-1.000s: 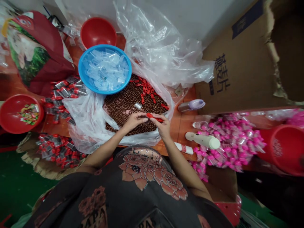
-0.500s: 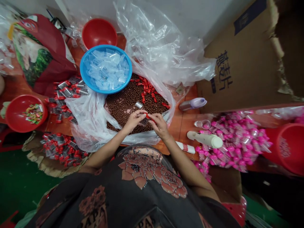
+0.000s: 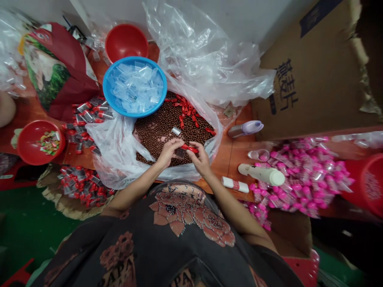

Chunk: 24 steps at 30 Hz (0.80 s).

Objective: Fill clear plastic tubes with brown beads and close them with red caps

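Note:
Over a plastic-lined spread of small brown balls (image 3: 149, 139), my two hands almost meet. My left hand (image 3: 169, 153) is closed, thumb and fingers pinching a small clear container (image 3: 180, 153) that looks dark with brown balls. My right hand (image 3: 201, 159) pinches a red plastic cap (image 3: 190, 148) at the container's end; whether the cap is seated on it I cannot tell. Just beyond my fingers lies a clear silvery container (image 3: 176, 130) on the balls. Several loose red caps (image 3: 187, 107) are scattered at the far side of the spread.
A blue basin (image 3: 104, 93) of clear containers stands at the far left of the balls. Red-capped filled containers (image 3: 82, 187) are heaped on the left, pink-capped ones (image 3: 296, 179) on the right. A cardboard box (image 3: 323, 79), a lidded bottle (image 3: 245, 128) and a pale cylinder (image 3: 261, 174) stand right.
The red cap shows more fully between my hands, and the clear container has tipped lower by my left fingers. The whole view has shifted slightly.

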Motion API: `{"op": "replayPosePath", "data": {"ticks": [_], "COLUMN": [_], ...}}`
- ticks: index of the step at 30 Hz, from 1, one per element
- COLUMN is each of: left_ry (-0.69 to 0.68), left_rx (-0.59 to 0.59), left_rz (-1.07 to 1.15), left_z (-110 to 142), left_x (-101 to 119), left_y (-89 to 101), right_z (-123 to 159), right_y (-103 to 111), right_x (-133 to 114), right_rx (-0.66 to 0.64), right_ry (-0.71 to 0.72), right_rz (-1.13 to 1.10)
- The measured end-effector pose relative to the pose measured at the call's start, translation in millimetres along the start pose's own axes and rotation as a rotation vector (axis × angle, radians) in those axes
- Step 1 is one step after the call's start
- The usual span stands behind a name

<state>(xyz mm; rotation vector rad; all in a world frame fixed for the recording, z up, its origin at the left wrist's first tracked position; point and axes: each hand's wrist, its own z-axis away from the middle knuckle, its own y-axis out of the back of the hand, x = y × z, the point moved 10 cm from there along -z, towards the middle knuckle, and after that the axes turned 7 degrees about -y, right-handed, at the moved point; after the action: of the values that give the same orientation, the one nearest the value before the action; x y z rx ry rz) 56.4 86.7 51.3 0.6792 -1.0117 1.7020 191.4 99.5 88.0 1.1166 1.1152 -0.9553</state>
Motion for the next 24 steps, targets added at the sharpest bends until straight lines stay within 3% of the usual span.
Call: {"op": "replayPosePath", "data": {"ticks": [2, 4, 6, 11, 15, 19, 24], "left_ry": [-0.019, -0.026, -0.037, -0.017, 0.038, 0.084, 0.106], "left_rx": [0.015, 0.017, 0.01, 0.024, 0.019, 0.023, 0.06], "left_rz": [-0.043, -0.076, -0.092, -0.085, -0.095, -0.093, -0.052], "left_z": [-0.9, -0.5, 0.4, 2.8, 4.8, 7.2, 6.7], "left_x": [6.1, 8.8, 9.5, 2.7, -0.7, 0.9, -1.3], "left_y": [-0.1, -2.4, -5.9, -4.3, -0.7, -1.8, 2.6], "right_z": [0.2, 0.2, -1.6, -1.0, 6.6, 8.7, 4.5], "right_y": [6.4, 8.3, 7.3, -7.1, -25.9, -32.9, -39.6], "right_x": [14.0, 18.7, 10.8, -24.8, -29.3, -22.0, -15.3], "right_rx": [0.096, 0.131, 0.1, -0.068, -0.197, -0.174, -0.194], "right_ry": [-0.129, -0.171, -0.12, 0.151, 0.282, 0.318, 0.29], "right_rz": [-0.169, -0.223, -0.124, 0.379, 0.667, 0.787, 0.764]}}
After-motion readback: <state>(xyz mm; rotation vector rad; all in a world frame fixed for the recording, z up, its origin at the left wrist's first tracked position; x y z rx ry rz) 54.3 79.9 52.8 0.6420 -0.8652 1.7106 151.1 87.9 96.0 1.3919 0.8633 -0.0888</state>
